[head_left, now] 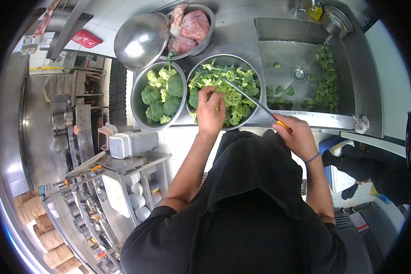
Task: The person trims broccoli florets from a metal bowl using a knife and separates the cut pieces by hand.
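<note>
My right hand [297, 137] grips a knife [255, 101] by its yellow handle. Its long blade slants up and left across a metal bowl [228, 55] full of cut broccoli [235, 98]. Over the left side of this bowl is my left hand [210, 112], its fingers curled inward. Whatever those fingers hold, if anything, blends into the green pieces around them. Just left stands a second metal bowl [135, 102], with large broccoli florets [162, 98] and pale stems inside.
A perforated metal colander [140, 41] leans against a bowl of raw meat [195, 25] at the back. On the right, a sink [283, 50] holds water and floating broccoli florets [326, 77]. A metal cart [118, 164] stands left of me. A person's dark-clothed legs [365, 164] show at right.
</note>
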`<state>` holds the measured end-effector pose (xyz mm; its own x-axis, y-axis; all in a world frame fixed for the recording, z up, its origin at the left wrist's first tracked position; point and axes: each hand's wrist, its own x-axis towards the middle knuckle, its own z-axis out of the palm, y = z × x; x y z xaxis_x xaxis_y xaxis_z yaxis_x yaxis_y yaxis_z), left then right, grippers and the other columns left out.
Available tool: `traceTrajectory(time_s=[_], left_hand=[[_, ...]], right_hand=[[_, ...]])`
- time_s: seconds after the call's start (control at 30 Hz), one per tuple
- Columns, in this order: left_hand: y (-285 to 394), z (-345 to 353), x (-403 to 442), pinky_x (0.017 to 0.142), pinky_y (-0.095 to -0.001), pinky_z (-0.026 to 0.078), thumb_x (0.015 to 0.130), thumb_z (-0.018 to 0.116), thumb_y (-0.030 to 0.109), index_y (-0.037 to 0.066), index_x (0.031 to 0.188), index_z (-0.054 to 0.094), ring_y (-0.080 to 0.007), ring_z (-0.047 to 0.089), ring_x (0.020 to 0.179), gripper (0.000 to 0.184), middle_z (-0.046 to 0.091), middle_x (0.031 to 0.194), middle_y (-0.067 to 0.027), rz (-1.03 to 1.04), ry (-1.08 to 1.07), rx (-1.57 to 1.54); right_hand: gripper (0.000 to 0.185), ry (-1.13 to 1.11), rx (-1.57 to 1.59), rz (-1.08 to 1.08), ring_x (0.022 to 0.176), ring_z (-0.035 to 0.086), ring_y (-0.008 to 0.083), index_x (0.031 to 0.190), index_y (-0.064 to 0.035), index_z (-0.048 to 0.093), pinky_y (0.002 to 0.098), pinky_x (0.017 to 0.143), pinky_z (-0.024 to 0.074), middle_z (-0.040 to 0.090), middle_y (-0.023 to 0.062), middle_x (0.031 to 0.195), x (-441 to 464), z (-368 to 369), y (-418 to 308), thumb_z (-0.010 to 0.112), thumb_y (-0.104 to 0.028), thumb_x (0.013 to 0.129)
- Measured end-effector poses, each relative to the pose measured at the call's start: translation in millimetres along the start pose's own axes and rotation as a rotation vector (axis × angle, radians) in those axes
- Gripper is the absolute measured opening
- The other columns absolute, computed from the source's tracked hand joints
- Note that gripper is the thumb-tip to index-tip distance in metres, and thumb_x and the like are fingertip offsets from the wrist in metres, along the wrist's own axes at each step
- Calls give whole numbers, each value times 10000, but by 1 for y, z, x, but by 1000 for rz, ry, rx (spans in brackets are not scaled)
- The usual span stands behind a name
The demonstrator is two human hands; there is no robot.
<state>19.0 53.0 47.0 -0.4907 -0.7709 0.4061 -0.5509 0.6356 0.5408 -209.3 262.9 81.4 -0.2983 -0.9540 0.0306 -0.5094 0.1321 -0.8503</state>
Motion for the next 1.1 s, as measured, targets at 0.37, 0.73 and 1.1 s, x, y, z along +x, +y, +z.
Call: traceTrajectory(time_s=[0.37, 0.73, 1.1], left_hand=[[-16, -1, 1, 858, -430, 598, 830, 803, -68, 55, 1003, 782, -357, 698, 1044, 213, 646, 1229, -157, 119, 25, 104], [-17, 9, 9, 741, -338, 609, 903, 858, 22, 63, 1161, 753, -225, 719, 1053, 281, 670, 1205, -116, -77, 93, -218], [58, 61, 50, 925, -374, 647, 981, 801, 5, 69, 1564, 460, -291, 743, 1163, 679, 605, 1427, -211, -648, -526, -1144]], right_hand=[[327, -109, 75, 107, 794, 736, 333, 1263, -36, 783, 403, 745, 568, 780, 209, 968, -6, -3, -6, 797, -257, 1022], [351, -36, -34, 136, 885, 756, 379, 1263, -28, 770, 411, 807, 586, 786, 232, 1036, -1, -9, 23, 794, -280, 1020], [386, 326, 88, 355, 728, 524, 75, 1332, 7, 759, 259, 650, 440, 668, 16, 831, 7, -52, 39, 751, -282, 1077]])
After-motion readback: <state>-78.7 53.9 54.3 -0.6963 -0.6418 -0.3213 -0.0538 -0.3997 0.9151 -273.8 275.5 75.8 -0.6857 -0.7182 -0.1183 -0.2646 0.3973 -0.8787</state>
